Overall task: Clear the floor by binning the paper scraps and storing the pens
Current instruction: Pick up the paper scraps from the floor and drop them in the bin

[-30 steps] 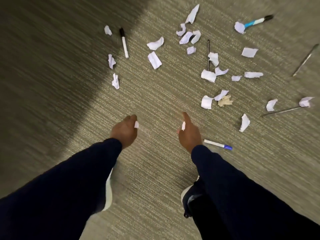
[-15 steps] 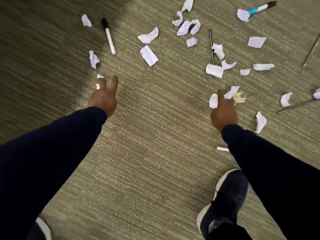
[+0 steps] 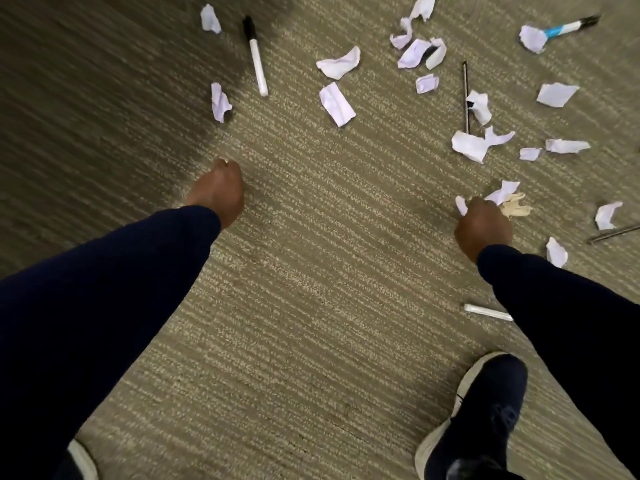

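Torn white paper scraps [image 3: 336,103] lie scattered over the far carpet. My left hand [image 3: 216,190] presses fingertips down on the carpet, fingers bunched together; the scrap that lay there is hidden beneath it. My right hand [image 3: 483,226] is fisted on a white scrap [image 3: 460,205] that pokes out at its left, beside a purple scrap [image 3: 504,192] and a tan crumpled bit [image 3: 516,206]. Among the pens are a black-capped white marker [image 3: 257,58], a thin dark pen [image 3: 465,98], a blue-banded marker [image 3: 562,27] and a white pen [image 3: 485,311] partly under my right sleeve.
Another thin dark pen [image 3: 614,233] lies at the right edge. My dark right shoe [image 3: 481,414] stands at the lower right and the white toe of my left shoe [image 3: 81,460] shows at the lower left. Grey-green striped carpet [image 3: 311,271] spreads between my arms; a shadow covers the left.
Both hands went forward and apart, each carrying a small scrap. The left closed over the scrap near the shadow's edge; the right closed on the white scrap by the purple and tan bits.
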A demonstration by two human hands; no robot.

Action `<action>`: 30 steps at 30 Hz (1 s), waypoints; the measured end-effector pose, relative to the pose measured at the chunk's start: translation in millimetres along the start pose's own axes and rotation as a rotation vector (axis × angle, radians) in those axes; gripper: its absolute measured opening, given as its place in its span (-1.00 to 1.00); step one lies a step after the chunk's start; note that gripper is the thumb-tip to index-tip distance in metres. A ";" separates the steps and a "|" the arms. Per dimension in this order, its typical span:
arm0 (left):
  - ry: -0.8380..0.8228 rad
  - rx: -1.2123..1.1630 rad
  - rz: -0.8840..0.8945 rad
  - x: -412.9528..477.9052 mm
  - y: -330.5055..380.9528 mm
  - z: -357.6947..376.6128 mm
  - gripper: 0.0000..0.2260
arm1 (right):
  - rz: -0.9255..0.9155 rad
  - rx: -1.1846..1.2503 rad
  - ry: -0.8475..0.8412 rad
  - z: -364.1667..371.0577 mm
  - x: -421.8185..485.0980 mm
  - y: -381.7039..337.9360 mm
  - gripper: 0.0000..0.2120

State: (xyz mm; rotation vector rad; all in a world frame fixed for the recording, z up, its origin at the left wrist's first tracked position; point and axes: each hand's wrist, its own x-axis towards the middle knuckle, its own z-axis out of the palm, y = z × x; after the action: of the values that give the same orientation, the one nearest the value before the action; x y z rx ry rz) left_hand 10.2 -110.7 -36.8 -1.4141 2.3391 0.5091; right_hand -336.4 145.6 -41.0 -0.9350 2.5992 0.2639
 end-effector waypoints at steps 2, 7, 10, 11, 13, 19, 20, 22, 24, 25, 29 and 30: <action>-0.030 -0.092 -0.024 -15.4 -8.4 -4.4 -0.79 | 0.044 0.075 -0.039 -12.9 -8.0 -12.2 -0.79; -0.024 -0.554 -0.205 -71.4 -43.2 -24.2 -0.52 | -0.057 0.405 -0.159 -36.2 -75.2 -96.0 -0.68; -0.074 -0.760 -0.345 -115.6 -78.0 -31.4 -0.43 | -0.106 0.593 -0.274 -38.5 -128.2 -161.1 -0.72; -0.088 -0.814 -0.404 -130.0 -92.7 -32.9 -0.46 | -0.096 0.634 -0.312 -38.5 -146.0 -184.8 -0.82; -0.087 -0.881 -0.501 -160.0 -126.9 -35.9 -0.55 | -0.059 0.719 -0.386 -36.9 -181.6 -235.5 -0.89; 0.138 -1.024 -0.697 -258.5 -242.6 -46.8 -0.86 | -0.114 0.733 -0.634 -21.1 -289.5 -393.7 -0.66; 0.174 -1.054 -0.749 -274.4 -263.1 -48.1 -0.84 | -0.141 0.716 -0.669 -17.3 -307.6 -419.1 -0.69; 0.260 -1.117 -0.857 -306.7 -305.4 -51.1 -0.81 | -0.205 0.703 -0.734 -10.3 -345.0 -469.5 -0.76; 0.348 -1.197 -0.965 -340.3 -349.1 -53.0 -0.80 | -0.251 0.710 -0.795 -4.0 -385.5 -518.2 -0.79; 0.394 -1.257 -1.022 -357.5 -370.0 -54.6 -0.79 | -0.274 0.699 -0.819 -2.6 -406.8 -541.2 -0.79; 0.566 -1.390 -1.159 -422.3 -456.0 -62.6 -0.82 | -0.413 0.643 -0.891 -1.5 -492.6 -629.5 -0.75; 0.613 -1.424 -1.193 -436.0 -477.8 -63.2 -0.81 | -0.460 0.625 -0.905 -1.0 -512.3 -649.4 -0.76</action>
State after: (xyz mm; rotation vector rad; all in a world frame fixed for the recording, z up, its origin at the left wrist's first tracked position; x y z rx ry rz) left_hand 618.9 -15.6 169.9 -3.4346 0.5915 1.5276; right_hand 447.6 -55.0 130.3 -0.8597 1.4484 -0.2076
